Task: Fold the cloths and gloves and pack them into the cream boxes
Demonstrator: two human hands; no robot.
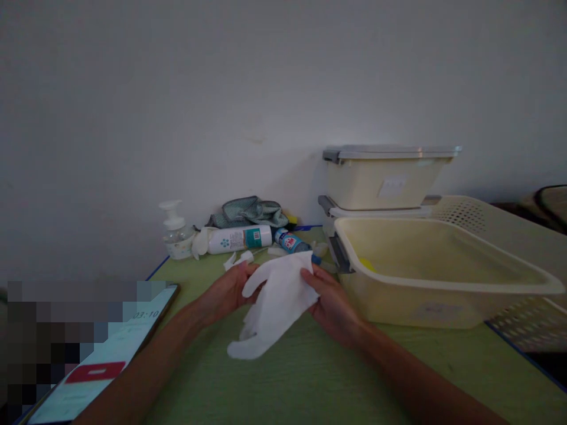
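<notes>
A thin white glove (283, 295) hangs between my hands above the green table, its finger parts drooping toward the lower left. My right hand (332, 301) pinches its right edge, thumb in front and the other fingers behind. On the opposite side, my left hand (228, 289) is closed at the glove's left edge; its fingertips are partly hidden behind the material. Just beyond the hands lie a white spray can (239, 238) and a blue bottle (290, 241), both on their sides.
A clear pump bottle (178, 239) stands at the back left, near a crumpled grey cloth (250, 211). To the right are an open cream bin (398, 301), a lidded box (376, 183) and a perforated basket (509, 230). A lit phone (104, 360) is at the left.
</notes>
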